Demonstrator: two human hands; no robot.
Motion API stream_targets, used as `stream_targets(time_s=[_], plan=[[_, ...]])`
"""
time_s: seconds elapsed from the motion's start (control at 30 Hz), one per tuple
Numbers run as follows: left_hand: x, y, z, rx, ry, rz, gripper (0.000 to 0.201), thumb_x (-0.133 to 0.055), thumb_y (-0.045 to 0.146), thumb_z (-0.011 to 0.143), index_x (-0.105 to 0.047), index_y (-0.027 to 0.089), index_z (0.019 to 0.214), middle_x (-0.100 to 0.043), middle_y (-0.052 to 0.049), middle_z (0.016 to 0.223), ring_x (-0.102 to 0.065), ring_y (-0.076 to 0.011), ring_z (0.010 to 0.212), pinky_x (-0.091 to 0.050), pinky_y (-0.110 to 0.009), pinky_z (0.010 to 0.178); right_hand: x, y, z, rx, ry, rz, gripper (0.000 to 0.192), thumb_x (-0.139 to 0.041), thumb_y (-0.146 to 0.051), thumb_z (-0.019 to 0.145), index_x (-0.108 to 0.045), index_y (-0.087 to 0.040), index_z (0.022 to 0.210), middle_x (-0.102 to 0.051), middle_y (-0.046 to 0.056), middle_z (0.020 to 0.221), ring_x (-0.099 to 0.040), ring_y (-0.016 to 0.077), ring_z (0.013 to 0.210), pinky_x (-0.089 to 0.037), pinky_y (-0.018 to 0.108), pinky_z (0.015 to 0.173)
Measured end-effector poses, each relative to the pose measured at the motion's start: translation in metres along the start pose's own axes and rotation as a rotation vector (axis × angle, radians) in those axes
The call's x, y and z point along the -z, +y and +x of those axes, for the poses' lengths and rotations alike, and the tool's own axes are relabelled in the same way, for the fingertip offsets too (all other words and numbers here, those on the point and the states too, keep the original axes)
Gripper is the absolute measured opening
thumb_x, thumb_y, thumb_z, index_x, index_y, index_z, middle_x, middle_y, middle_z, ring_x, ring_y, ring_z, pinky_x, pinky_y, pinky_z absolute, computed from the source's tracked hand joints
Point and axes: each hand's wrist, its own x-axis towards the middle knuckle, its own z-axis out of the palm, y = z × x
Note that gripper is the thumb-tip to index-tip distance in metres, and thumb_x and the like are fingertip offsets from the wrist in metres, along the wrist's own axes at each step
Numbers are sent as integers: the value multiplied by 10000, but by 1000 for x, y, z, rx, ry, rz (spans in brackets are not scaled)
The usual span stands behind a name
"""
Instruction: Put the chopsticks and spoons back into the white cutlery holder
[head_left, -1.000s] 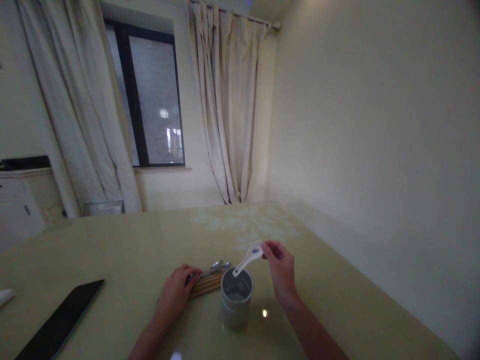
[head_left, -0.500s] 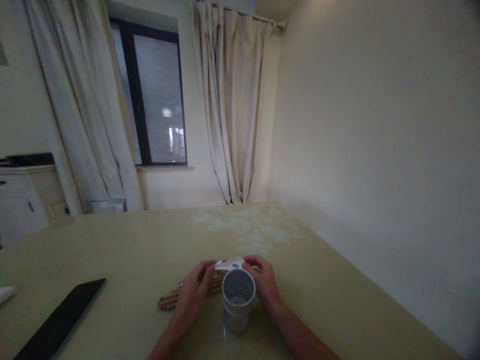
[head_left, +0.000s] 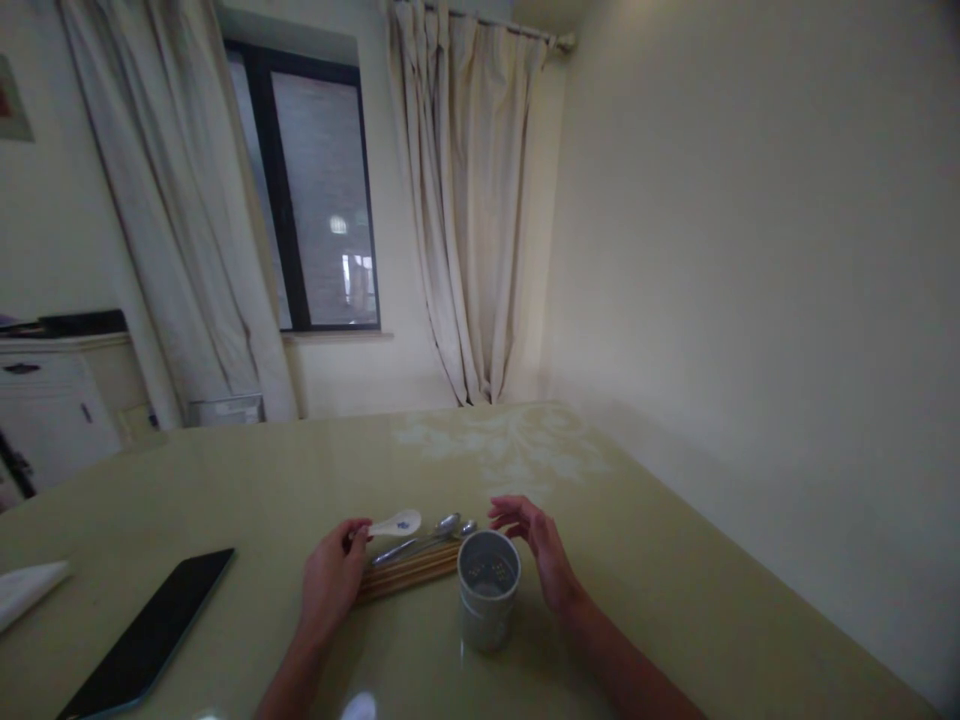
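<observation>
A dark tablet [head_left: 146, 640] lies at the table's [head_left: 675, 600] left. The left hand [head_left: 330, 580] pinches a white ceramic spoon [head_left: 395, 524] by its handle, above metal spoons [head_left: 427, 538] and chopsticks [head_left: 409, 574]. Right of the grey utensil holder [head_left: 488, 590], the right hand [head_left: 541, 550] hovers spread, empty.

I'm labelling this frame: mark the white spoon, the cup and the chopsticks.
white spoon [head_left: 397, 523], head view, on its bowl.
cup [head_left: 487, 612], head view, on its outer wall.
chopsticks [head_left: 411, 573], head view, on the middle of the bundle.
</observation>
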Motion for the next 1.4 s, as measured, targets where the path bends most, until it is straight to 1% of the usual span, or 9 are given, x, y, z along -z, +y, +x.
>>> stream_targets(time_s=[0.17, 0.4, 0.5, 0.63, 0.73, 0.83, 1.07, 1.27, 1.4], plan=[[-9, 6, -3, 92, -58, 201, 384, -422, 348, 987, -765, 258, 1136, -835, -83, 1132, -749, -336, 1101, -514, -489, 978, 1, -6, -9, 148, -107, -117, 865, -322, -914, 907, -703, -244, 1301, -734, 140, 1192, -688, 319, 1061, -524, 423, 924], [-10, 17, -7, 25, -13, 357, 410, -375, 334, 1047, -764, 279, 1164, -765, -97, 1308, -664, -342, 1245, -446, -572, 1046, 8, -17, -15, 318, -323, -328, 840, -696, -810, 813, -639, -231, 1418, -706, 146, 1273, -671, 339, 1143, -508, 410, 999], [-12, 24, -15, -145, 38, 410, 401, -397, 341, 1052, -758, 273, 1215, -726, -105, 1375, -627, -346, 1278, -426, -564, 1072, 8, -17, -16, 316, -308, -377, 752, -753, -679, 847, -616, -229, 1433, -713, 137, 1272, -681, 321, 1145, -514, 389, 989], [-23, 31, -33, -533, -180, 394, 350, -592, 378, 985, -738, 358, 1302, -703, -48, 1430, -599, -307, 1329, -393, -488, 1139, 13, -15, -14, 313, -255, -431, 707, -778, -596, 848, -613, -215, 1419, -724, 139, 1251, -693, 314, 1128, -529, 390, 965], [-32, 27, -40, -674, -192, 407, 617, -712, 503, 905, -582, 414, 1501, -516, -40, 1643, -451, -354, 1498, -224, -561, 1260, 21, -14, -8, 328, -210, -467, 676, -789, -560, 843, -623, -208, 1396, -733, 138, 1230, -704, 309, 1106, -544, 390, 942], [-36, 19, -39, -643, -164, 458, 704, -671, 619, 910, -521, 387, 1558, -401, -57, 1712, -342, -370, 1577, -81, -611, 1298, 31, -12, -2, 341, -166, -495, 604, -796, -510, 848, -645, -208, 1350, -746, 128, 1197, -715, 298, 1076, -555, 379, 913], [-39, 19, -36, -521, -266, 518, 562, -515, 599, 1009, -571, 368, 1518, -540, -50, 1624, -468, -316, 1517, -172, -612, 1298, 44, -2, 11, 329, -97, -512, 583, -797, -520, 850, -647, -183, 1301, -747, 143, 1198, -726, 299, 1045, -568, 391, 870], [-45, 31, -32, -464, -238, 584, 590, -473, 550, 1039, -496, 314, 1580, -514, -68, 1640, -466, -312, 1522, -217, -620, 1291, 29, 5, 11, 278, -85, -468, 634, -768, -633, 851, -641, -202, 1298, -750, 140, 1216, -727, 311, 1078, -569, 418, 909], [-48, 33, -28, -501, -280, 565, 577, -436, 550, 1056, -449, 361, 1601, -468, -45, 1671, -451, -294, 1535, -260, -607, 1281, 16, 6, 6, 208, -62, -427, 641, -740, -664, 876, -627, -215, 1320, -749, 133, 1241, -719, 311, 1115, -550, 436, 972]])
